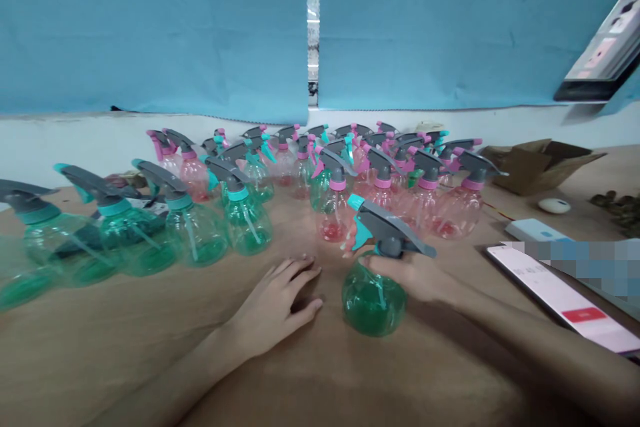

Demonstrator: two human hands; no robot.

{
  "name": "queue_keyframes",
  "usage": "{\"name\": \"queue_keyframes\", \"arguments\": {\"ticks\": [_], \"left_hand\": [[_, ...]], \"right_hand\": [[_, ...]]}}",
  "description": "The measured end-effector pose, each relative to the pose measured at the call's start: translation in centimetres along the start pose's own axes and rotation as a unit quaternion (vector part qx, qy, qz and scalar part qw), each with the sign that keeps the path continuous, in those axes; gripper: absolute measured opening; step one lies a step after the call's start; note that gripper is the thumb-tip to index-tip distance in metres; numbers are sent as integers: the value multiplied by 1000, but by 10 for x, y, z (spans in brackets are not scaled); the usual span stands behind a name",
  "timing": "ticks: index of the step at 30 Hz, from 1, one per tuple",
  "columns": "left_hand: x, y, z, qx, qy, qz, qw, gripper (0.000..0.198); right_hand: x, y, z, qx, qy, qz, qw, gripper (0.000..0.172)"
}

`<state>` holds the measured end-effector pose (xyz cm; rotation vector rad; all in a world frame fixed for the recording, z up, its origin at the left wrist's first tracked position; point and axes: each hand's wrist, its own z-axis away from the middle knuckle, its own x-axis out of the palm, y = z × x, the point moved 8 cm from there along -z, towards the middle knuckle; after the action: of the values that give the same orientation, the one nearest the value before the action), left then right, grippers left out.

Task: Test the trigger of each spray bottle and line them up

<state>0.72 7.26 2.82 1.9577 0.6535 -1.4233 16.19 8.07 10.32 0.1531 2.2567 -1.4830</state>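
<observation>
My right hand (407, 275) is wrapped round the neck of a green spray bottle (375, 303) with a grey and turquoise trigger head. That bottle is roughly upright, a little right of the middle. To its left, my left hand (280, 303) lies flat on the brown table (280, 380), fingers spread, holding nothing. A row of green spray bottles (197, 230) with turquoise collars stands to the left. Pink spray bottles (333, 213) with pink collars stand just beyond the held bottle, and more pink and green ones are grouped behind them.
At the right lie a lit phone (560, 293), a white box (537, 230) and a white oval object (554, 205). An open cardboard box (540, 163) sits farther back. Blue cloth (150, 33) hangs along the wall behind the table.
</observation>
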Motion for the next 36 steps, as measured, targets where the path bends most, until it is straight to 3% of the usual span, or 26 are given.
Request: {"name": "queue_keyframes", "arguments": {"ticks": [6,13,28,36], "left_hand": [[0,0,1,3,2,6,1000,42],[1,0,1,4,-1,1,1000,42],[2,1,1,10,-5,-25,1000,43],[2,2,1,14,-1,-19,1000,43]], "right_hand": [[6,3,1,6,-24,-1,1000,31],[10,9,0,29,-20,10,999,18],[12,10,0,27,-27,-40,998,29],[10,4,0,-9,-23,-23,999,17]]}}
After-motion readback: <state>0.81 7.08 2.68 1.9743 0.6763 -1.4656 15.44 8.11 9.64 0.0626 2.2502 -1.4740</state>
